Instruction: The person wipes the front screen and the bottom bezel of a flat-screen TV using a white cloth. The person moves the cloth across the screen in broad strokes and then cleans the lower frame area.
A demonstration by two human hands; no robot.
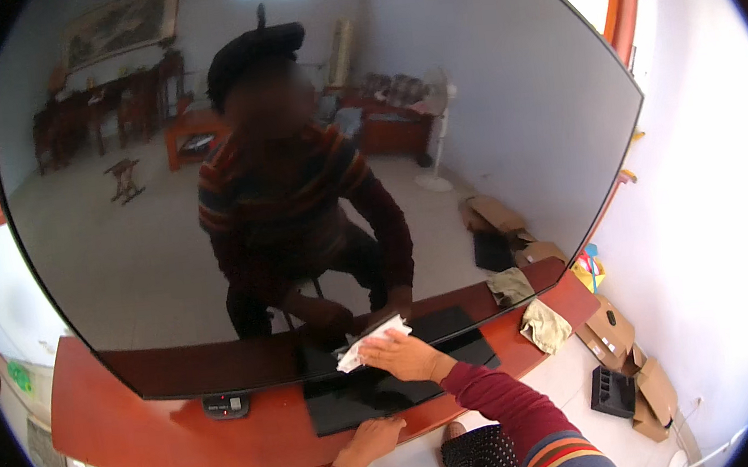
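Observation:
Before me stands a large flat-screen television (168,267) with a dark, glossy screen. My right hand (410,358) holds a white tissue or cloth (374,343) flat against the lower part of the screen, fingers spread over it. On the front edge of the red-brown wooden TV cabinet (186,454) rests my left hand (373,439); its fingers are partly bent and no object shows in it. Under the screen's bottom edge, the television's black glass base (357,404) lies on the cabinet top, between my hands.
A black set-top box (226,406) with red lights stands at the cabinet's left. A crumpled beige cloth (545,326) lies at the right end. Flattened cardboard boxes (610,332) and a black tray (612,391) are on the floor at right, beside the white wall (715,200).

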